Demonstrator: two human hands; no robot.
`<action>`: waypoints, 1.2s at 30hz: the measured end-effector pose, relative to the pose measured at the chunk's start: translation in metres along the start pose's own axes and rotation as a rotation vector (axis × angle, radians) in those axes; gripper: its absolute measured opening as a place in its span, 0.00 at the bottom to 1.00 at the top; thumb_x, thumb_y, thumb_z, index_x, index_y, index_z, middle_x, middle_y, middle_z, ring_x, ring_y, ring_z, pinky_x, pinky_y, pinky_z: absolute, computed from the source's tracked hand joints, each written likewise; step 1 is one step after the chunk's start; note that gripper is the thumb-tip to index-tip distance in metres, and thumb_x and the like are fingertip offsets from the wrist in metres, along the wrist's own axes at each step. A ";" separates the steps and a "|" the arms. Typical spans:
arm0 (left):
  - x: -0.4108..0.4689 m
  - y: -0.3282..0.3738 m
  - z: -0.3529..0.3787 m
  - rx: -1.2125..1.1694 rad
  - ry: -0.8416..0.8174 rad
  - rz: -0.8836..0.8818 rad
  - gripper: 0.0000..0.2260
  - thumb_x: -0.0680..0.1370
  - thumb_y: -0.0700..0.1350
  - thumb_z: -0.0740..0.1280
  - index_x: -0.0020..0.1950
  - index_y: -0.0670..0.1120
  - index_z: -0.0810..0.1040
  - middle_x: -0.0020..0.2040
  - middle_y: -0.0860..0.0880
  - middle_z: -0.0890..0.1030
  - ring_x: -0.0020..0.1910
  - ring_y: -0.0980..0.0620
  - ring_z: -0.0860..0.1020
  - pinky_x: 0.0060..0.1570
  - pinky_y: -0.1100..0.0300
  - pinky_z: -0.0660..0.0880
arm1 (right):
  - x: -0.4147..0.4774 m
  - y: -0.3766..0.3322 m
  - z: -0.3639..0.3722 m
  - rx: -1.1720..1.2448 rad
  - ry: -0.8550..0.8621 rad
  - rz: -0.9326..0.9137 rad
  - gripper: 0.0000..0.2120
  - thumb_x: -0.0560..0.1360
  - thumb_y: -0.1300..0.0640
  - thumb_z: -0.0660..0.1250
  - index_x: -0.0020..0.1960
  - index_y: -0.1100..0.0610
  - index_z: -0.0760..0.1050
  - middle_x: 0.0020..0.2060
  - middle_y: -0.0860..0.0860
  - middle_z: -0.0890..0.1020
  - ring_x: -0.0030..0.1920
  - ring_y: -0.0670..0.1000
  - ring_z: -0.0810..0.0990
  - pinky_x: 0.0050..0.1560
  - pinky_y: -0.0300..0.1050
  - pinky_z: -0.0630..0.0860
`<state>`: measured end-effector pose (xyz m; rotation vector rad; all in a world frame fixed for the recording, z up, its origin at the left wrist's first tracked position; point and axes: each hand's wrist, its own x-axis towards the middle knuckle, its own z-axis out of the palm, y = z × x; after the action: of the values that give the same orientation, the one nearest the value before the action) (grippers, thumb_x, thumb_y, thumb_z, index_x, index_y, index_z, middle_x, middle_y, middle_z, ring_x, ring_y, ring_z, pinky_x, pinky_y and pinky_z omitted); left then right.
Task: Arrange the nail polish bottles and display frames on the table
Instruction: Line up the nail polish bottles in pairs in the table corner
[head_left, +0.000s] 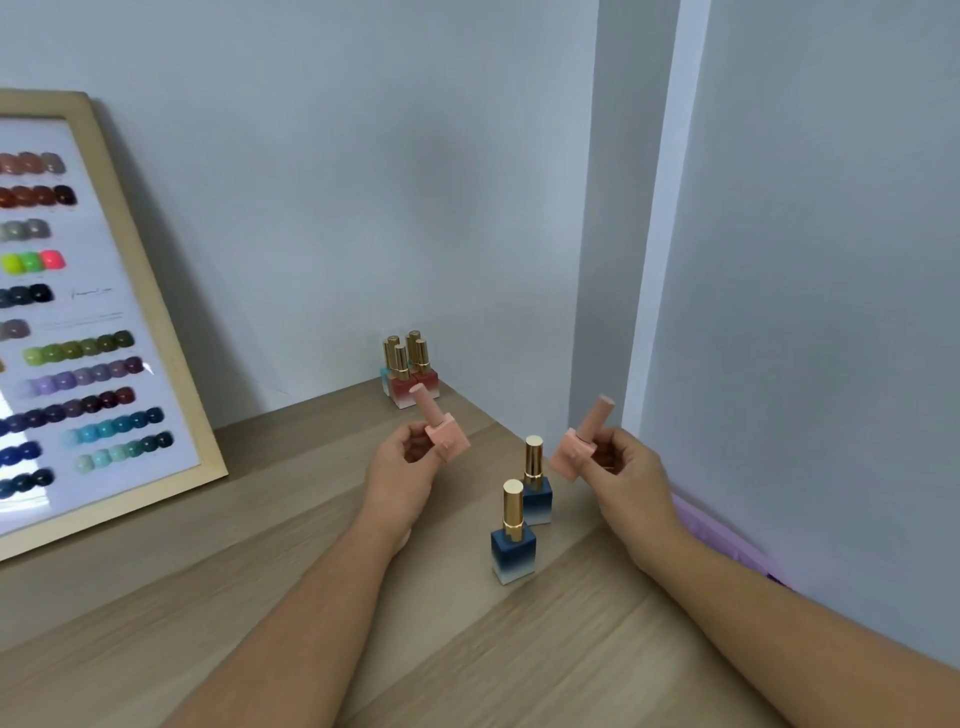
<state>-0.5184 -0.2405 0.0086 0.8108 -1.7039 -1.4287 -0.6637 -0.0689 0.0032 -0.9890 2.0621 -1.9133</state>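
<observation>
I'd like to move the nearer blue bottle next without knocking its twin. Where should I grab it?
Take the nearer blue bottle by its square glass base, from the near side; it stands upright, and the other blue bottle stands close behind.

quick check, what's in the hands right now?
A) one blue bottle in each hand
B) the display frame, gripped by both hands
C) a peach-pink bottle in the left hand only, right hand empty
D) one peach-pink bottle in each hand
D: the left hand and the right hand each hold a tilted peach-pink bottle, left-hand bottle and right-hand bottle, above the table.
</observation>
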 end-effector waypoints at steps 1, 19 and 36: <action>0.004 -0.001 -0.001 0.011 0.023 0.005 0.09 0.75 0.43 0.68 0.51 0.55 0.74 0.49 0.54 0.80 0.49 0.59 0.76 0.43 0.65 0.70 | 0.011 0.001 0.008 -0.029 0.010 -0.011 0.06 0.72 0.49 0.69 0.48 0.48 0.76 0.41 0.44 0.81 0.44 0.42 0.78 0.40 0.32 0.70; 0.090 -0.019 -0.030 0.350 0.194 0.034 0.08 0.72 0.42 0.71 0.48 0.51 0.77 0.42 0.54 0.79 0.39 0.62 0.74 0.36 0.70 0.68 | 0.131 0.016 0.138 -0.223 -0.234 -0.161 0.08 0.70 0.52 0.71 0.47 0.52 0.75 0.40 0.45 0.78 0.40 0.43 0.75 0.38 0.31 0.67; 0.095 -0.015 -0.025 0.532 0.127 0.063 0.16 0.71 0.42 0.72 0.58 0.47 0.78 0.50 0.51 0.81 0.48 0.54 0.78 0.52 0.58 0.75 | 0.141 0.017 0.150 -0.377 -0.483 -0.234 0.18 0.74 0.58 0.66 0.63 0.52 0.73 0.56 0.50 0.76 0.47 0.47 0.75 0.49 0.37 0.68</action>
<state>-0.5459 -0.3359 0.0099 1.0900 -2.0161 -0.8617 -0.6976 -0.2728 0.0063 -1.6473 2.1062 -1.2045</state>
